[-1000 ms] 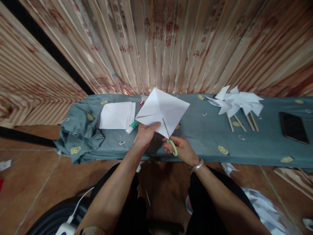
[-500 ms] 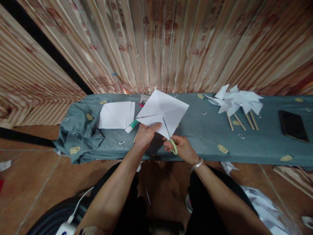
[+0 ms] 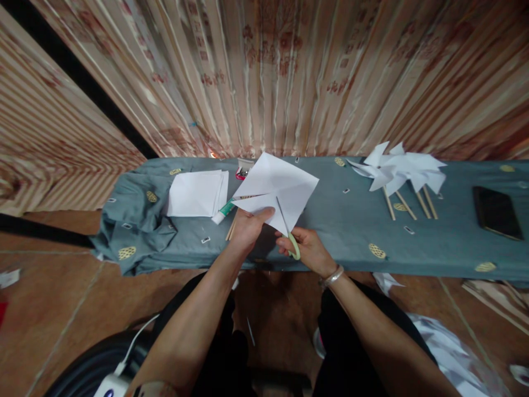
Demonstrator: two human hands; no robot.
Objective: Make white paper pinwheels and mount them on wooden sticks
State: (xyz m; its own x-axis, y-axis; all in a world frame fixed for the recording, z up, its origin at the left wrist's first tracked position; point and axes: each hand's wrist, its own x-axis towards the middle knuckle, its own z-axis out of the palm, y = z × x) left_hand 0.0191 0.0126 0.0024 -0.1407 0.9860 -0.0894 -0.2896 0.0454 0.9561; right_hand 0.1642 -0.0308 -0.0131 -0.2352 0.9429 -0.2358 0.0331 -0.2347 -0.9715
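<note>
Presently we list: one white sheet (image 3: 287, 171), twelve o'clock, pinched at its seven by our left hand (image 3: 249, 225); scissors (image 3: 295, 246), gripped by our right hand (image 3: 313, 251), five o'clock. Slitting, apparently; the next snip likely needs steady paper.

Smooth, matt paper for the sheet (image 3: 286, 175) and the pinwheels (image 3: 417, 167), whose sticks (image 3: 389, 205) look like plain wood; the scissors (image 3: 293, 242) pair metal blades (image 3: 281, 209) with plastic-looking handles (image 3: 295, 249); the worktop cover (image 3: 347, 237) is matt, wrinkled cloth; the bracelet (image 3: 332, 277), shiny metal; the phone (image 3: 497, 213), glossy
</note>
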